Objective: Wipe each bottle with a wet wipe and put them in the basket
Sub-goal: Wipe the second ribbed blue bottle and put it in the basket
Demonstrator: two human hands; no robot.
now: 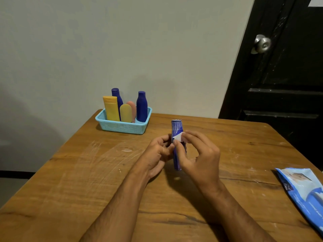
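A blue bottle stands upright above the middle of the wooden table, held between both hands. My left hand grips its left side. My right hand presses a small white wet wipe against the bottle's front with thumb and fingertips. The bottle's lower part is partly hidden by my fingers. A light blue basket sits at the table's far edge, holding two dark blue bottles, a yellow tube, a smaller yellow bottle and a pink one.
A blue and white pack of wet wipes lies at the table's right edge. A dark door with a metal knob stands to the right behind the table. A pale wall runs behind the basket.
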